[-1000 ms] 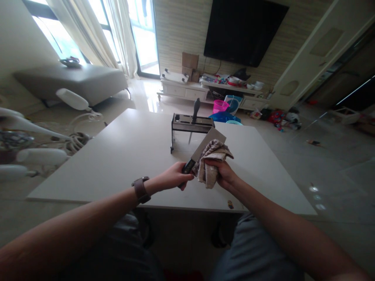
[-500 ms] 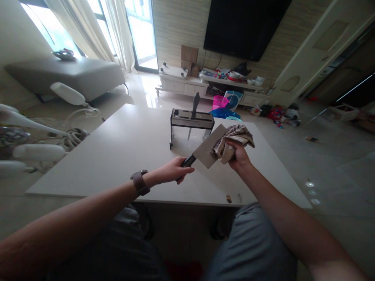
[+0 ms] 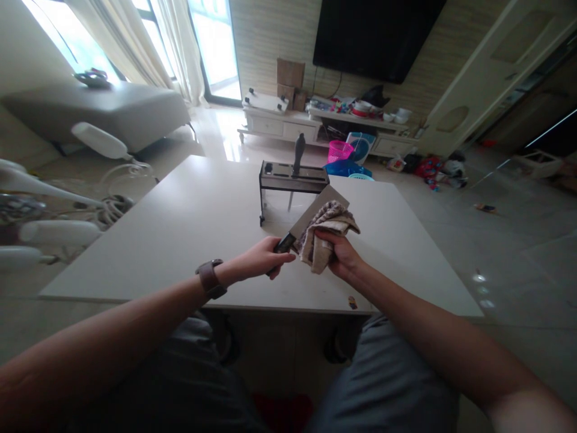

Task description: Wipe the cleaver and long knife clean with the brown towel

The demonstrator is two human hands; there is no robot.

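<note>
My left hand (image 3: 269,255) is closed round the black handle of a cleaver (image 3: 311,215), whose broad blade points up and to the right above the table. A brown and beige cloth (image 3: 327,231) is bunched in my right hand (image 3: 342,255) and lies against the blade, covering much of its lower part near the handle. Just beyond the blade, a knife block (image 3: 293,174) with a dark top and clear sides stands on the white table (image 3: 180,240). One dark knife handle (image 3: 298,153) sticks up out of it.
A small sticker-like patch (image 3: 352,302) is at the table's near edge. Beyond the table are a pink basket (image 3: 339,151), a low white cabinet (image 3: 270,125) with clutter on it, and a wall-mounted TV (image 3: 376,36). White chairs (image 3: 101,141) stand at the left.
My right hand has slid the cloth down and left along the blade, from near its far end toward the handle. The left hand still grips the cleaver, nearly in place.
</note>
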